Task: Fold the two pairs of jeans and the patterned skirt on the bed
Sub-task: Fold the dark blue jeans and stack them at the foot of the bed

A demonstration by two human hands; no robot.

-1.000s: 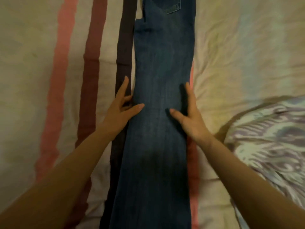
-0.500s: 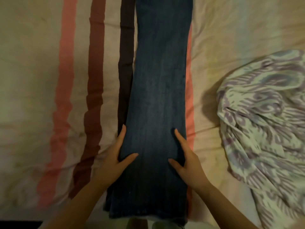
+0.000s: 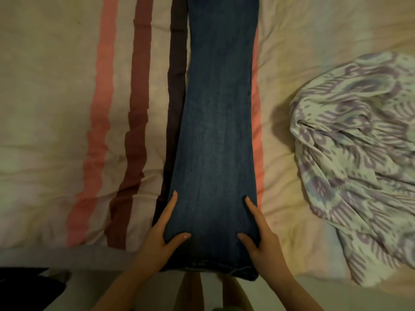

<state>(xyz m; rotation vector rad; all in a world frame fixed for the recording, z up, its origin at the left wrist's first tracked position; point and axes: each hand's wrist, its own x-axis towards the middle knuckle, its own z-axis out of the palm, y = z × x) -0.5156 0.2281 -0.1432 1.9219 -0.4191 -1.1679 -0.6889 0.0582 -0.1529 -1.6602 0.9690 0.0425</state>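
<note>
From the head view we see our left hand [image 3: 160, 232] lying flat along the left edge of the jeans [image 3: 215, 153], fingers straight and pointing up the leg, thumb spread across the denim. Our right hand [image 3: 260, 234] mirrors it on the right edge, fingers extended, thumb angled inward onto the fabric. Both hands are relaxed and flat, pressing the cloth and gripping nothing. The jeans lie lengthwise down the middle of the bed [image 3: 45, 131], on its striped cover, legs stacked, with the hem [image 3: 215, 269] reaching the bed's near edge just below our wrists. The patterned skirt [image 3: 359, 158] sits crumpled on the right of the bed, apart from the jeans.

Against half a second ago, both hands have slid further down the leg toward the hem, keeping the same flat, thumbs-in pose. A second ago they were much higher, near mid-leg, with a back pocket visible at the top; that pocket is now out of the picture.
</note>
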